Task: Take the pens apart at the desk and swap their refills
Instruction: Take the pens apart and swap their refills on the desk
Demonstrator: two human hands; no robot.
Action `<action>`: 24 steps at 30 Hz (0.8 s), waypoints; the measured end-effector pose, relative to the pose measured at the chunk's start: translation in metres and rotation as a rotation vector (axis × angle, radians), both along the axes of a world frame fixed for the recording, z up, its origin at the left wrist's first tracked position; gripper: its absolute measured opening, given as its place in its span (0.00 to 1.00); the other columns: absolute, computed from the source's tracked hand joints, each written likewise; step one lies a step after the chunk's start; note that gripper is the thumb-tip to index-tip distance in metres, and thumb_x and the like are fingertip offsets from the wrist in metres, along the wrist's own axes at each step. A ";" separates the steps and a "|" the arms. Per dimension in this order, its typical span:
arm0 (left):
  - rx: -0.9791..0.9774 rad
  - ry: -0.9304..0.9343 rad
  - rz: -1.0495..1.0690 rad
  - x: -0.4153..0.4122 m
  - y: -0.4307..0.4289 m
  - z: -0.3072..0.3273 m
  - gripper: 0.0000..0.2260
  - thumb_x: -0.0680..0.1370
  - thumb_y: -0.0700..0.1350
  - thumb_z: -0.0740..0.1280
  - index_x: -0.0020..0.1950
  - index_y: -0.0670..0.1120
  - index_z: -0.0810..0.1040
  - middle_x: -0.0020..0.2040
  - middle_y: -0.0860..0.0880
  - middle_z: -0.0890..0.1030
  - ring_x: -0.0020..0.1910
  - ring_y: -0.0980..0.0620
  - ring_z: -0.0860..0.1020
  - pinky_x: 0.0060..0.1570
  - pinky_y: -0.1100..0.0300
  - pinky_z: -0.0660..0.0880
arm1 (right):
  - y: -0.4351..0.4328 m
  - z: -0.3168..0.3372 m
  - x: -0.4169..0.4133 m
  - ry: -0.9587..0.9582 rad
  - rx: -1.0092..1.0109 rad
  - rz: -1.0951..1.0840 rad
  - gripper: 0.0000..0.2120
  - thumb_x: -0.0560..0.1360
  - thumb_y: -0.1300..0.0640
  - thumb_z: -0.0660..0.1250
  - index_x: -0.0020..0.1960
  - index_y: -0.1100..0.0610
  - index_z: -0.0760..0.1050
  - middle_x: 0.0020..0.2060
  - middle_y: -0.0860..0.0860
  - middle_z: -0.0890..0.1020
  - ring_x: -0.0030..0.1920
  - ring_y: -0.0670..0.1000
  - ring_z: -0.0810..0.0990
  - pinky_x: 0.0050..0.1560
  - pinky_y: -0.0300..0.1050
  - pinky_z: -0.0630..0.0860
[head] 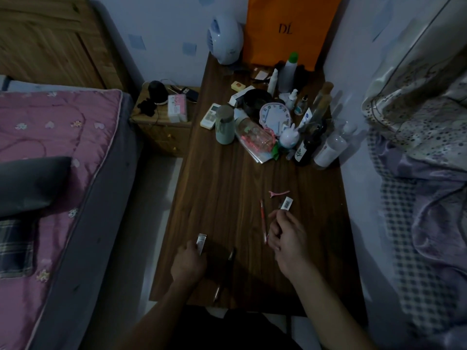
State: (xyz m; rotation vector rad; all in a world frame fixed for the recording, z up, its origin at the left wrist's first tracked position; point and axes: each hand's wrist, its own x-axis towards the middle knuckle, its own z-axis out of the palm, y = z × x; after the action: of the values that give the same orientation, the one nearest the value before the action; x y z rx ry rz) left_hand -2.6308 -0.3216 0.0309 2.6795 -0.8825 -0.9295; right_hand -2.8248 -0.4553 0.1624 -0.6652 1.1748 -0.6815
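The left hand (pixel 188 261) is curled knuckles-up near the desk's left edge, its fingers closed round a small flat silvery packet (pixel 201 242) that sticks up past the thumb; its printing is too blurred to read. The right hand (pixel 286 233) is half-curled over the wood, fingertips pinching the lower end of a small white wrapper with a barcode (pixel 286 204). Just to the left of that hand, a thin pink pen part (pixel 263 221) lies nearly lengthwise on the desk, slim and straight, its lower end close to the knuckles. Between the two hands rests a short black pen piece (pixel 231 254), dark against dark grain, and nearer the front edge a small pale, metallic-looking piece (pixel 216 293) lies close to the left forearm; whether it is a tip or a barrel I cannot tell. Beyond the right hand sits a pink hair clip (pixel 279 193), curved and glossy. The desk (pixel 227 178) is a long walnut-toned board with streaky grain. At its far end stands a crowd of bottles, a round pink-rimmed clock (pixel 274 115), a matte sage tumbler (pixel 225 125), and a stiff orange paper bag (pixel 290 29) against the wall.
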 end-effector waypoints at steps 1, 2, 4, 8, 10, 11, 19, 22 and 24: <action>0.030 -0.004 0.012 0.002 0.000 -0.004 0.18 0.74 0.58 0.65 0.58 0.49 0.71 0.54 0.45 0.77 0.50 0.44 0.79 0.38 0.55 0.69 | 0.001 -0.001 -0.001 0.001 -0.004 0.008 0.15 0.82 0.50 0.61 0.41 0.52 0.81 0.28 0.48 0.70 0.24 0.44 0.63 0.24 0.38 0.58; 0.046 -0.009 0.023 0.002 0.000 -0.007 0.18 0.74 0.57 0.66 0.58 0.49 0.70 0.54 0.45 0.76 0.50 0.44 0.79 0.38 0.54 0.69 | 0.002 -0.001 -0.001 0.002 -0.015 0.015 0.14 0.81 0.50 0.61 0.41 0.52 0.81 0.28 0.48 0.70 0.24 0.44 0.63 0.23 0.38 0.58; 0.059 -0.019 0.033 0.001 0.000 -0.008 0.17 0.74 0.55 0.66 0.58 0.50 0.68 0.54 0.45 0.77 0.46 0.46 0.78 0.36 0.54 0.68 | 0.003 -0.001 -0.003 0.022 -0.037 0.026 0.14 0.81 0.49 0.62 0.41 0.51 0.81 0.28 0.47 0.70 0.24 0.44 0.64 0.24 0.38 0.59; 0.087 0.044 0.101 -0.001 -0.004 -0.010 0.14 0.76 0.50 0.66 0.58 0.47 0.70 0.51 0.46 0.80 0.47 0.47 0.80 0.40 0.54 0.73 | 0.006 0.002 -0.006 0.097 -0.028 0.045 0.14 0.81 0.48 0.62 0.42 0.50 0.82 0.28 0.46 0.72 0.25 0.44 0.65 0.25 0.38 0.60; 0.096 0.104 0.131 0.001 -0.004 -0.011 0.10 0.76 0.50 0.67 0.54 0.47 0.74 0.44 0.51 0.79 0.41 0.52 0.79 0.37 0.57 0.74 | 0.008 0.005 -0.007 0.099 -0.033 0.056 0.14 0.81 0.49 0.62 0.41 0.49 0.82 0.28 0.47 0.72 0.25 0.44 0.65 0.26 0.39 0.60; 0.095 0.129 0.131 0.001 -0.004 -0.011 0.09 0.76 0.51 0.67 0.51 0.48 0.76 0.41 0.52 0.78 0.38 0.54 0.78 0.34 0.58 0.74 | 0.009 0.008 -0.007 0.104 -0.037 0.062 0.14 0.81 0.49 0.61 0.41 0.49 0.82 0.28 0.47 0.72 0.25 0.44 0.66 0.26 0.39 0.60; -0.154 0.323 0.070 -0.003 -0.012 0.017 0.15 0.78 0.59 0.60 0.43 0.48 0.73 0.38 0.49 0.80 0.36 0.50 0.79 0.30 0.57 0.72 | 0.020 0.014 -0.002 0.002 -0.002 -0.009 0.14 0.81 0.52 0.62 0.41 0.53 0.81 0.29 0.48 0.73 0.23 0.43 0.65 0.22 0.35 0.60; -0.306 0.563 0.163 -0.011 -0.015 0.046 0.13 0.78 0.59 0.60 0.44 0.51 0.74 0.35 0.50 0.81 0.27 0.56 0.79 0.24 0.58 0.73 | 0.026 0.015 0.001 -0.059 -0.009 0.002 0.15 0.81 0.50 0.62 0.39 0.53 0.81 0.29 0.49 0.74 0.24 0.45 0.65 0.25 0.38 0.59; -0.359 0.666 0.119 -0.018 -0.018 0.071 0.14 0.79 0.60 0.59 0.43 0.53 0.76 0.32 0.51 0.81 0.25 0.58 0.78 0.24 0.60 0.72 | 0.028 0.017 0.001 -0.116 -0.009 -0.003 0.14 0.78 0.49 0.63 0.38 0.53 0.80 0.28 0.49 0.73 0.24 0.45 0.65 0.26 0.39 0.60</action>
State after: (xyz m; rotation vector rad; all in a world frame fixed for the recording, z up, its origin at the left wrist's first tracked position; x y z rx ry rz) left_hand -2.6492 -0.3395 0.1017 1.9014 -0.6455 -1.3577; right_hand -2.8238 -0.4269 0.1789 -0.6235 1.0660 -0.7191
